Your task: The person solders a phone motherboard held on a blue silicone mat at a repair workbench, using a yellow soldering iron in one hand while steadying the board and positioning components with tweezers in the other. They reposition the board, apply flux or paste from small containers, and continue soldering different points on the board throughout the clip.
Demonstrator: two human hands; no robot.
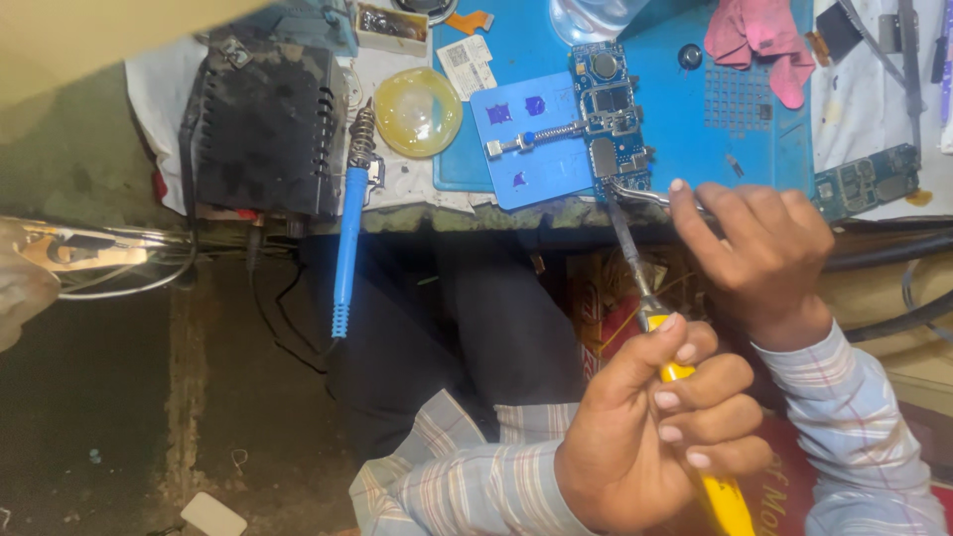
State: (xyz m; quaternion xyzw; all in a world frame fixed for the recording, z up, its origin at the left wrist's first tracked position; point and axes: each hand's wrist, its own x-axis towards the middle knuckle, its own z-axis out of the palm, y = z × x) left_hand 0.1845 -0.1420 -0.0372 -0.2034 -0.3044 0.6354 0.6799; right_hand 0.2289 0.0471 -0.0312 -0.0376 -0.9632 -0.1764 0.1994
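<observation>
A blue phone circuit board [611, 109] lies clamped in a metal holder [531, 137] on a light blue plate at the bench edge. My left hand [655, 427] grips a yellow-handled soldering tool [695, 437], whose metal shaft reaches up to the near end of the board. My right hand [764, 248] pinches metal tweezers [635, 194], with their tips at the same near end of the board, right beside the tool's tip.
A blue work mat [695, 119] covers the bench. On it are a pink cloth [759, 40], a yellow round dish [417, 111] and a second circuit board [864, 179]. A blue-handled iron [347, 238] hangs beside a black station box [263, 129]. Cables run along the edge.
</observation>
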